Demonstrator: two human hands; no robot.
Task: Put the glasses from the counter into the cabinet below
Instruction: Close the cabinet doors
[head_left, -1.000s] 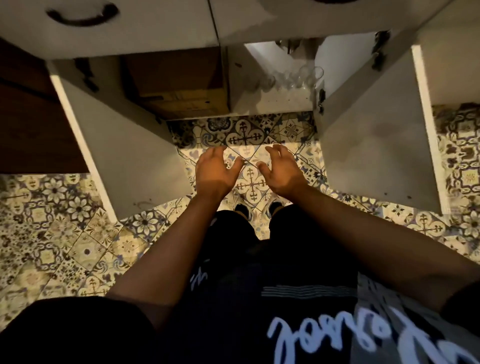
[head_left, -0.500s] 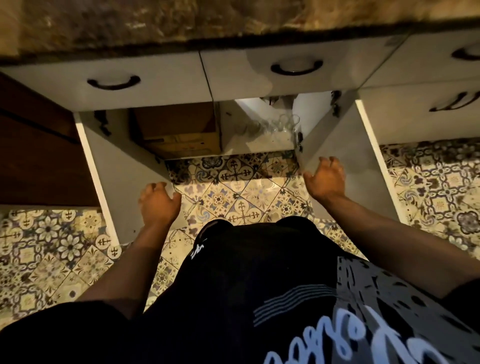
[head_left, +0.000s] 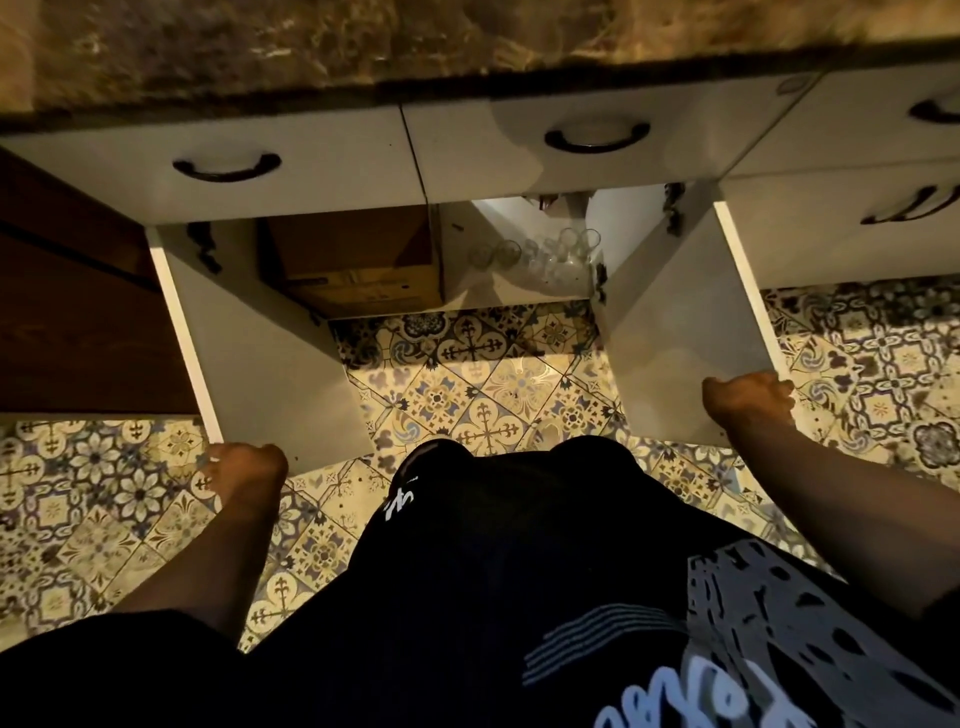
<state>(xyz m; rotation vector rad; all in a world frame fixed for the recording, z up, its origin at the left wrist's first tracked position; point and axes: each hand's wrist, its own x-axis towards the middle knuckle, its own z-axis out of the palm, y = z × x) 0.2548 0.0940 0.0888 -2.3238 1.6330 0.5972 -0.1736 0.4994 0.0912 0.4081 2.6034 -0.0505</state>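
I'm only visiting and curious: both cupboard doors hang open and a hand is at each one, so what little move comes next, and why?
Probably swing both doors shut. The glasses already stand inside the cabinet, the left hand is at the left door edge, and the right hand is curled over the right door edge.

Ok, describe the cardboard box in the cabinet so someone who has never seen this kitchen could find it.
Look under the stone counter, below the two white drawers, where both cabinet doors stand open. The cardboard box fills the left compartment. It is brown and opaque, while the right compartment holds a cluster of clear glasses.
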